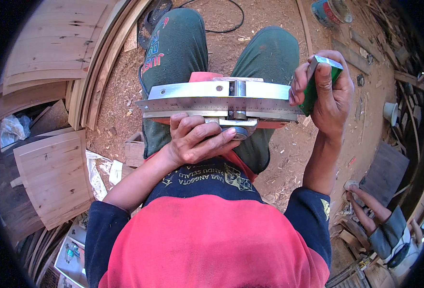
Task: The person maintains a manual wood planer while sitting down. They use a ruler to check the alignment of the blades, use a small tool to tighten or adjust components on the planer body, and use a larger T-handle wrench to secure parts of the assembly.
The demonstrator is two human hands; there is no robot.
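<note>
The left hand (195, 144) has its fingers bent against the near side of an electric hand planer (188, 90). One fingertip touches the round knob (241, 133). The thumb is hidden, so I can't tell if this hand is gripping. The planer lies upside down across the person's legs, just past the left hand and to the left of the right hand. Its shiny cutter drum (239, 89) is in the middle, up and to the right of the left fingers.

The right hand (334, 103) is wrapped around the green handle (310, 96) of a try square (212, 104). The square's long metal ruler sticks out to the left of that hand, along the flat bottom of the planer, past the left fingers.

A wooden door (53, 177) is well to the left of the left hand. A bucket (328, 13) sits past the right hand. A white cup (390, 113) is to its right. Another person (387, 235) is far to the right, lower than both hands.
</note>
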